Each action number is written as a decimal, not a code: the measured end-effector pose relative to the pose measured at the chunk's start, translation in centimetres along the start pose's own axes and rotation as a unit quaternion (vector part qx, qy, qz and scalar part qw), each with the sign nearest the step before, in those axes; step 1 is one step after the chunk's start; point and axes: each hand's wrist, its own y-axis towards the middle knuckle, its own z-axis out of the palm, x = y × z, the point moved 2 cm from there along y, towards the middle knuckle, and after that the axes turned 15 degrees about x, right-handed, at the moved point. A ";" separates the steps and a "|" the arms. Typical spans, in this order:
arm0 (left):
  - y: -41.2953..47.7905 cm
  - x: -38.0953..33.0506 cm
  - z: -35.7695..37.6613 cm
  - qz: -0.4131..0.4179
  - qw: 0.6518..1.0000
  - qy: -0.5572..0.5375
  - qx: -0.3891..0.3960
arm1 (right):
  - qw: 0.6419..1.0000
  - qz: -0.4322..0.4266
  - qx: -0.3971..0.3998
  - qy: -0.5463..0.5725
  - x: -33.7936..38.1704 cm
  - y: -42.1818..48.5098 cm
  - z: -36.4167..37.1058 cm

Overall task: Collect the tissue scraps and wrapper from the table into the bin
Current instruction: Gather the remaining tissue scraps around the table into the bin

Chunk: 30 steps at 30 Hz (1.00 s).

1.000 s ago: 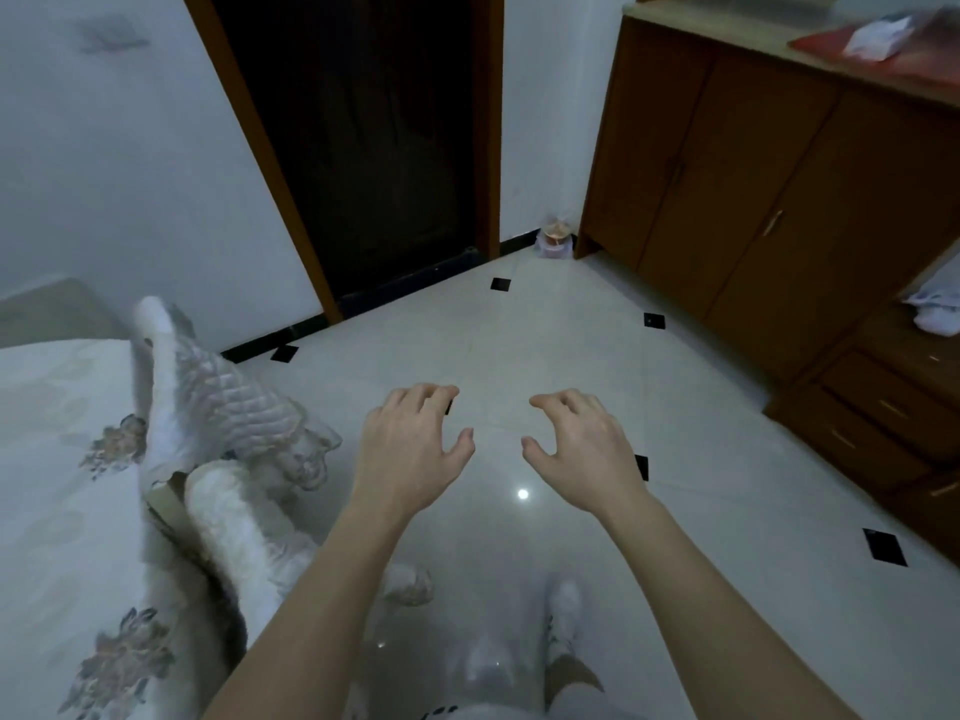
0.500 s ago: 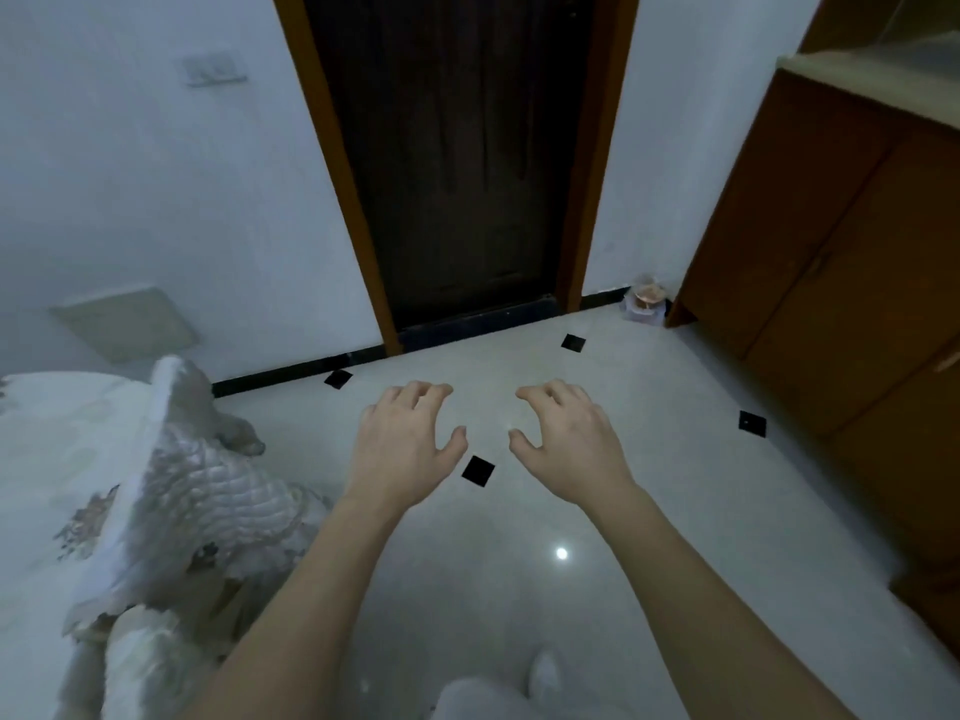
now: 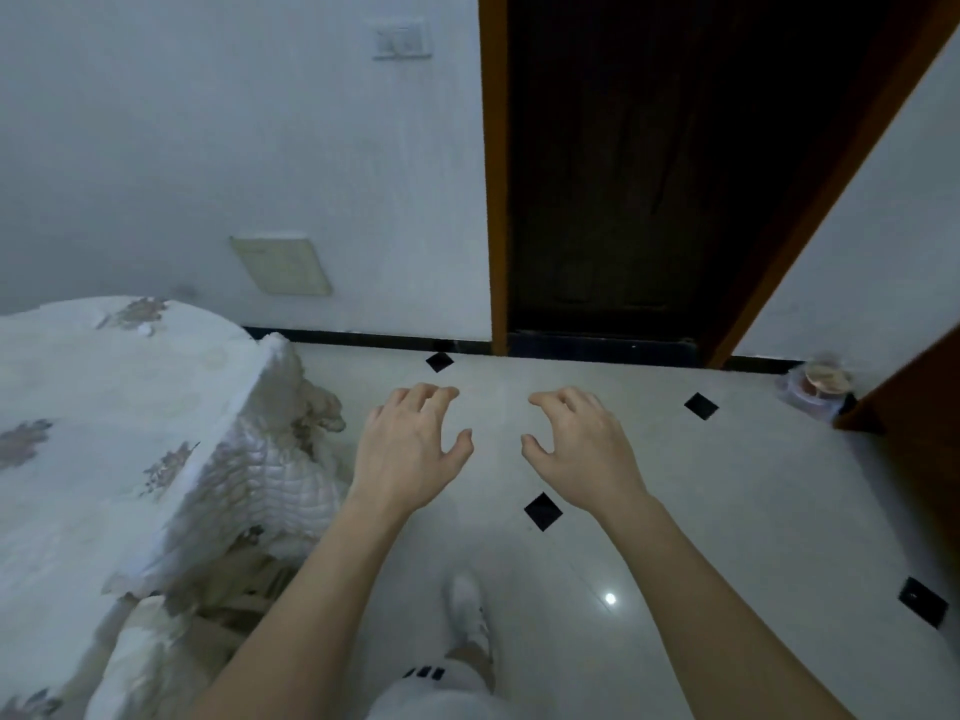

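My left hand and my right hand are stretched out in front of me above the tiled floor, palms down, fingers loosely spread and slightly bent, holding nothing. No tissue scraps, wrapper, table or bin can be seen in this view. A small clear bag or container with something brownish in it sits on the floor at the wall corner on the right.
A bed with a white floral quilt fills the left side. A dark wooden door in an orange-brown frame stands straight ahead. A brown cabinet edge juts in at the right. My white shoe is on the pale floor tiles.
The view has swung left: the cabinet slid out to the right edge and the door moved to centre-right. More of the bed shows. Both hands stay held out, empty.
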 end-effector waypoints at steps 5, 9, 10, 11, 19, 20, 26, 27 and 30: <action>5.2 3.8 0.0 -0.039 0.999 -0.007 -0.018 | 0.999 -0.033 0.023 -0.014 0.6 7.9 0.0; 11.1 7.8 -0.5 -0.061 0.998 -0.018 -0.028 | 0.998 -0.051 0.032 -0.017 1.4 15.8 -0.3; 12.8 8.9 -0.7 -0.066 0.997 -0.021 -0.026 | 0.998 -0.055 0.034 -0.017 1.8 17.9 -0.4; 14.5 10.1 -1.0 -0.071 0.997 -0.024 -0.025 | 0.997 -0.060 0.035 -0.016 2.1 20.0 -0.6; 25.4 18.4 -3.3 -0.107 0.993 -0.037 -0.046 | 0.995 -0.087 0.035 -0.025 5.4 35.0 -2.3; 26.4 19.4 -3.3 -0.112 0.992 -0.037 -0.044 | 0.995 -0.091 0.039 -0.023 5.7 36.5 -2.2; 31.9 24.7 -3.4 -0.146 0.987 -0.049 -0.044 | 0.990 -0.119 0.066 -0.028 7.6 45.4 -1.5; 32.7 25.7 -3.4 -0.153 0.986 -0.051 -0.044 | 0.989 -0.127 0.071 -0.029 7.9 46.9 -1.4; 35.4 28.6 -3.4 -0.181 0.981 -0.054 -0.049 | 0.984 -0.150 0.087 -0.032 9.2 51.7 -0.9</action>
